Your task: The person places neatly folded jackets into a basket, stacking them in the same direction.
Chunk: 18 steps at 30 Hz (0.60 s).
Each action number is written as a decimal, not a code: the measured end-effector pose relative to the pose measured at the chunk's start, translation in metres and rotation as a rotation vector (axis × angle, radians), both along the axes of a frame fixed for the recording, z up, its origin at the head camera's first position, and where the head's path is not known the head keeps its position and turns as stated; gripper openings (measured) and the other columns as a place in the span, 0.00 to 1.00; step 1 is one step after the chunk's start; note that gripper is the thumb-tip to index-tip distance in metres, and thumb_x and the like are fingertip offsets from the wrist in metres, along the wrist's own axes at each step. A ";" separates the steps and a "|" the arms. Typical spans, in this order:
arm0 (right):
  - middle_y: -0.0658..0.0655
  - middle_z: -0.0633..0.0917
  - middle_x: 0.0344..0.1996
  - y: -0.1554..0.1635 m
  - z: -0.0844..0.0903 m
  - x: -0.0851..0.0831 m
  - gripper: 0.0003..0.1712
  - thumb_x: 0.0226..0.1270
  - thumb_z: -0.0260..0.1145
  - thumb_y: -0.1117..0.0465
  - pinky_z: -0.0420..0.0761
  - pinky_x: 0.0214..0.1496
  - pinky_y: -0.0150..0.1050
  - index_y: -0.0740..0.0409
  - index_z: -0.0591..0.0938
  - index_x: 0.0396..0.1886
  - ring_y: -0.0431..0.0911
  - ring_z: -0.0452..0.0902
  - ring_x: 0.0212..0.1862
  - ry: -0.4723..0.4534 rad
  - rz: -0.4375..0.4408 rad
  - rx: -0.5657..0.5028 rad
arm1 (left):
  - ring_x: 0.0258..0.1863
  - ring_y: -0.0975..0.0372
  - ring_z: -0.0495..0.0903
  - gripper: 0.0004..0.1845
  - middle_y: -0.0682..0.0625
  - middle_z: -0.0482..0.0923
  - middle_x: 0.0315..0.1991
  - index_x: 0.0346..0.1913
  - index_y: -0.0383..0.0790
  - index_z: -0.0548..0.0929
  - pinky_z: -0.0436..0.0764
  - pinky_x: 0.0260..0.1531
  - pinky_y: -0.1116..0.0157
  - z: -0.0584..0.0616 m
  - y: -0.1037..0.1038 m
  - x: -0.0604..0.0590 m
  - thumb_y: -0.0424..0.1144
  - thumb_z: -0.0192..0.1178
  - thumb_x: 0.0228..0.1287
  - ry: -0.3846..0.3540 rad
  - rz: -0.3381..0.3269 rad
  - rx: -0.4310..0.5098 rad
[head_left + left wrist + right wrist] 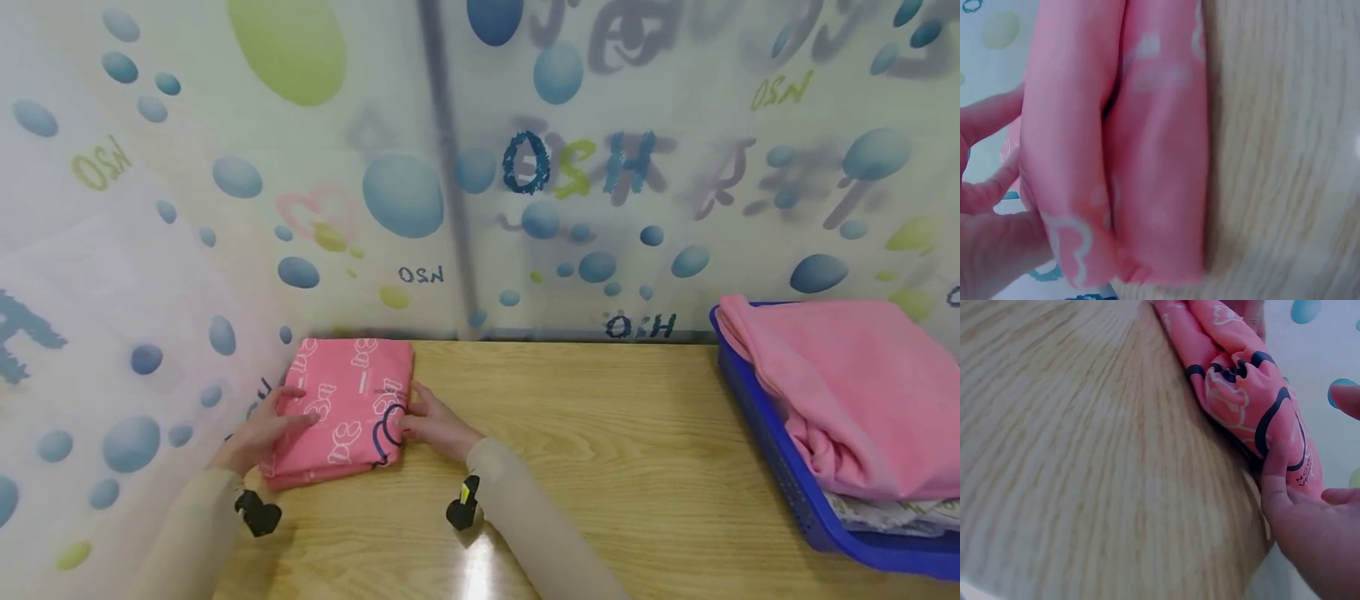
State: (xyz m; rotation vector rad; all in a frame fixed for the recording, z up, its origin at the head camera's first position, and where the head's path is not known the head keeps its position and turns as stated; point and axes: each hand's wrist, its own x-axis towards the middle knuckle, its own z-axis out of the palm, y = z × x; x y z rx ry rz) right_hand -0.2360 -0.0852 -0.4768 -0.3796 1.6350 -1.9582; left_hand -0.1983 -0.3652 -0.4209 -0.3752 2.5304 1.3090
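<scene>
At the far left of the bench (pixel 600 433): folded pink cloth (pixel 341 408), likely soft and light; left hand (pixel 258 433) lying flat on top, right hand (pixel 431 425) pressing its right edge with relaxed fingers; best gripped by its folded edges.

A blue basket (pixel 780 467) holds pink towels (pixel 847 392) on the wooden table (pixel 637 467).

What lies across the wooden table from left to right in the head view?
Left hand → folded pink patterned cloth → right hand → bare light wooden table → blue plastic basket holding pink towel.
</scene>
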 end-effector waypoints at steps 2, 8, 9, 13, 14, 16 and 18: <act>0.67 0.72 0.60 0.001 0.000 -0.002 0.47 0.63 0.63 0.67 0.78 0.47 0.39 0.58 0.49 0.77 0.48 0.77 0.45 -0.041 -0.027 -0.023 | 0.53 0.43 0.65 0.42 0.28 0.49 0.64 0.70 0.34 0.50 0.74 0.47 0.54 -0.001 0.001 0.000 0.49 0.62 0.65 -0.003 -0.012 0.024; 0.60 0.77 0.44 0.006 0.003 -0.001 0.44 0.62 0.66 0.65 0.78 0.39 0.38 0.59 0.56 0.75 0.46 0.75 0.34 -0.018 -0.108 0.056 | 0.52 0.44 0.67 0.45 0.27 0.45 0.66 0.72 0.39 0.47 0.78 0.43 0.58 -0.003 0.007 0.001 0.45 0.65 0.63 0.019 -0.057 0.086; 0.60 0.77 0.43 0.007 0.004 -0.001 0.44 0.62 0.67 0.65 0.78 0.41 0.38 0.59 0.56 0.75 0.46 0.76 0.35 -0.001 -0.119 0.073 | 0.53 0.43 0.67 0.46 0.27 0.45 0.66 0.73 0.40 0.45 0.78 0.44 0.57 -0.004 0.008 0.000 0.44 0.66 0.63 0.021 -0.059 0.104; 0.61 0.77 0.47 0.011 0.006 0.000 0.43 0.62 0.67 0.64 0.78 0.49 0.40 0.57 0.59 0.74 0.46 0.77 0.42 0.056 -0.138 0.096 | 0.53 0.44 0.69 0.48 0.28 0.45 0.67 0.74 0.43 0.43 0.79 0.43 0.58 -0.006 0.014 0.000 0.41 0.66 0.62 0.021 -0.050 0.183; 0.62 0.76 0.50 0.011 0.006 0.000 0.42 0.62 0.66 0.65 0.78 0.51 0.41 0.57 0.59 0.74 0.47 0.77 0.45 0.070 -0.136 0.084 | 0.52 0.45 0.69 0.48 0.28 0.46 0.67 0.74 0.43 0.43 0.80 0.42 0.59 -0.007 0.016 0.000 0.40 0.66 0.62 0.023 -0.050 0.202; 0.63 0.74 0.56 0.013 0.005 0.000 0.41 0.62 0.66 0.66 0.77 0.54 0.41 0.56 0.60 0.74 0.47 0.76 0.48 0.093 -0.132 0.065 | 0.52 0.45 0.69 0.47 0.28 0.46 0.66 0.74 0.43 0.44 0.81 0.42 0.59 -0.008 0.018 0.001 0.39 0.66 0.62 0.033 -0.054 0.236; 0.63 0.70 0.61 0.016 0.004 0.000 0.41 0.62 0.66 0.66 0.76 0.55 0.42 0.55 0.60 0.74 0.48 0.75 0.50 0.123 -0.126 0.067 | 0.54 0.45 0.68 0.46 0.29 0.47 0.66 0.74 0.43 0.45 0.81 0.43 0.59 -0.008 0.021 0.002 0.39 0.66 0.62 0.037 -0.065 0.271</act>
